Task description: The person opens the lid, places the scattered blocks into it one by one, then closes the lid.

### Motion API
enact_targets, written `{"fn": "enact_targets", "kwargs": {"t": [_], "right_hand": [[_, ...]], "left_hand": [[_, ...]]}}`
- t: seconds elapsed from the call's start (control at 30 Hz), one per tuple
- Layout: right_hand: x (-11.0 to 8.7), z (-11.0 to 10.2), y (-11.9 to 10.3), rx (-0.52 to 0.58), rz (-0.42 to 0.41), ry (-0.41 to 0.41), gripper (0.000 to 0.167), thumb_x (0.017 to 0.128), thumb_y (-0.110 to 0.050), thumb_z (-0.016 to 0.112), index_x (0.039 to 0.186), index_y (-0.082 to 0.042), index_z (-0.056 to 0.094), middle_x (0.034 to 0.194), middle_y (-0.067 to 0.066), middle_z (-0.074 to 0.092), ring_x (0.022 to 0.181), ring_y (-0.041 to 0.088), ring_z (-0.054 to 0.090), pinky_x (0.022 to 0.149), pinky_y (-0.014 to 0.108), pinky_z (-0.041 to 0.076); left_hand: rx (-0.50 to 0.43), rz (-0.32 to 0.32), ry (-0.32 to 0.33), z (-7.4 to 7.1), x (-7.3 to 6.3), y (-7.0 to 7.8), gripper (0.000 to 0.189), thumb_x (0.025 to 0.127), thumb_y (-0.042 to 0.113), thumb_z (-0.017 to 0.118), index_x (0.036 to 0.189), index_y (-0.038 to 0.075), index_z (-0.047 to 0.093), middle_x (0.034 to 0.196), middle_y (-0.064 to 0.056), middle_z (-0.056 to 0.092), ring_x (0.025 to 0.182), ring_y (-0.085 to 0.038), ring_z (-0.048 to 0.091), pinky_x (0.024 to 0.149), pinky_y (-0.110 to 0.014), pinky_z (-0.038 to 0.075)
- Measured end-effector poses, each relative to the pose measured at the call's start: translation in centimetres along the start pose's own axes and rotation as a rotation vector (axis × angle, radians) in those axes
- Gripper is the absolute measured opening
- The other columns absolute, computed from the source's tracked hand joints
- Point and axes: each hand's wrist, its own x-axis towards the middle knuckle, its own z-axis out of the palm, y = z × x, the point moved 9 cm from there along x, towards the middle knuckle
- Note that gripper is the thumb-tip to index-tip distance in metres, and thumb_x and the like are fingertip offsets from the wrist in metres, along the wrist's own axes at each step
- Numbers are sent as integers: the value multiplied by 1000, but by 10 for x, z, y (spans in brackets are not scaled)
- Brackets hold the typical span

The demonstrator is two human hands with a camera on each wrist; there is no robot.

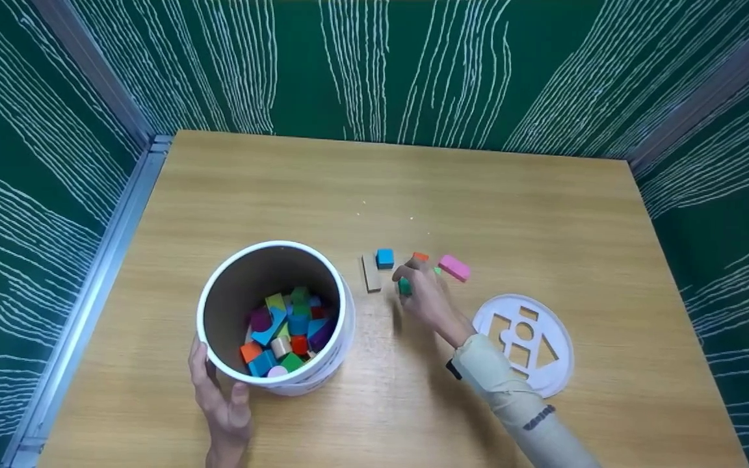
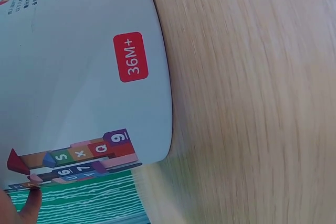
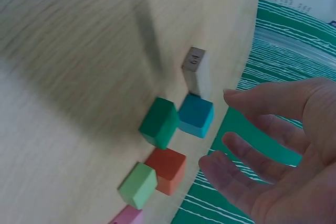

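My left hand (image 1: pixel 225 409) rests against the near left side of a white bucket (image 1: pixel 343 331), its fingers spread along the wall. Many coloured blocks (image 1: pixel 298 325) lie inside. In the right wrist view, my right hand (image 3: pixel 283 150) has loosely bent fingers, with nothing between them. Beneath it on the table stands a dark green block (image 3: pixel 160 123). Beside that are a blue cube (image 1: pixel 385 259), a plain wooden block (image 1: pixel 371 273), an orange block (image 3: pixel 167 170), a light green block (image 3: pixel 138 185) and a pink block (image 1: pixel 454 268). My right hand partly hides several of them from above.
A white lid (image 1: pixel 564 351) with shaped cut-outs lies flat on the right, beside my right forearm. Small white specks (image 1: pixel 411 218) dot the wooden table (image 1: pixel 270 188) farther back. Green walls (image 1: pixel 303 71) with white lines enclose the table's back and sides.
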Motion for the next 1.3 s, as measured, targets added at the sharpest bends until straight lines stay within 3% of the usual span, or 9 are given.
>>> {"fn": "enact_targets", "kwargs": {"t": [0.23,0.5,0.83,1.17,1.3], "right_hand": [[3,13,13,12,54,-41,32,71,8,69,102,-1,70,116,18,57,104,33,55,86,48,50],[0,23,28,-17,108,-57,27,77,7,68,103,0,69,118,18,58,106,31,55,88,46,49],[2,30,34,-38,165,-80,35,74,13,64,106,2,68,113,16,57,107,32,52,93,46,46],[4,35,35,-19,178,-119,34,73,18,58,102,5,69,122,22,53,116,38,50,96,48,43],[3,35,35,-10,149,-108,34,70,20,58,97,4,70,110,19,59,106,33,57,91,45,48]], "left_hand": [[14,14,2,2,2,5,68,93,34,52,132,-15,28,145,-20,34,130,-28,35,107,-28,31],[-39,14,-22,7,11,27,64,92,30,53,132,-16,30,137,-33,34,128,-33,37,106,-29,33],[1,9,-23,3,3,8,63,92,26,53,133,-15,29,142,-25,34,130,-28,36,106,-27,32],[21,17,-28,3,2,2,63,92,26,52,134,-14,28,139,-32,33,129,-30,36,106,-28,32],[8,19,-16,1,0,-1,62,91,24,53,134,-14,29,141,-28,34,130,-30,35,106,-28,32]]}}
